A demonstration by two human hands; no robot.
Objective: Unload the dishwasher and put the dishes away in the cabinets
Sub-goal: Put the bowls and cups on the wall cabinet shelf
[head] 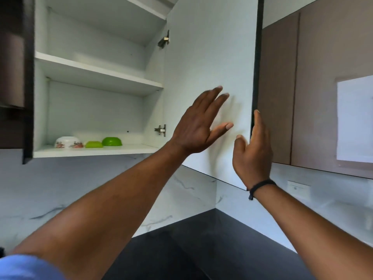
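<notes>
near: dark table (201,249) in the corner, nothing of the task on it in view. both arms are raised to the open cabinet door (210,77).

left hand (198,126) is flat, fingers straight and spread, at the door's white inner face; looks like contact but can't confirm. holds nothing. right hand (252,152) is at the door's free edge, fingers straight up along the dark edge, thumb on the inner side. no dish in it; whether it actually pinches the edge, can't tell.

far left: cabinet (96,150) open, three bowls on the bottom shelf: floral bowl (67,142), flat green dish (93,144), green bowl (112,141), all upside down, near each other. upper shelves show nothing. dishwasher not in view.

step, my read: handling the door, probably swinging it shut. do it well: guide by the free edge, keep the left palm clear of the hinge side (161,130), ease it closed, don't slam.

writing: none readable. pale sheet (355,118) on the right cabinet is blank from here.
</notes>
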